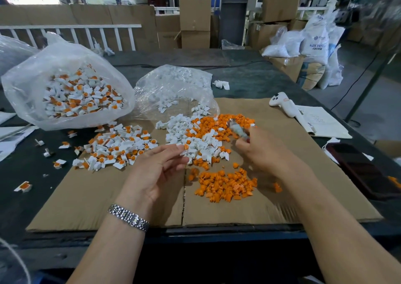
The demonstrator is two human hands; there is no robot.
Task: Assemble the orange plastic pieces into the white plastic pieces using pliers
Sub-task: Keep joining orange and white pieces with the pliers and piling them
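Observation:
My left hand (156,170) hovers palm up over the cardboard sheet (86,197) and pinches a white piece with an orange insert (184,148) at its fingertips. My right hand (260,151) grips the pliers (237,129), blurred, with the tip pointing up and left over the mixed pile. Loose orange pieces (225,186) lie in a heap near the front. A mixed pile of white and orange pieces (201,136) sits behind it. Assembled white-and-orange pieces (115,149) are spread to the left.
A clear bag of assembled pieces (69,92) stands at the left, and a bag of white pieces (173,88) lies behind the piles. At the right are a white handheld device (282,103), papers (321,123) and a dark phone (364,170). Boxes and sacks stand beyond the table.

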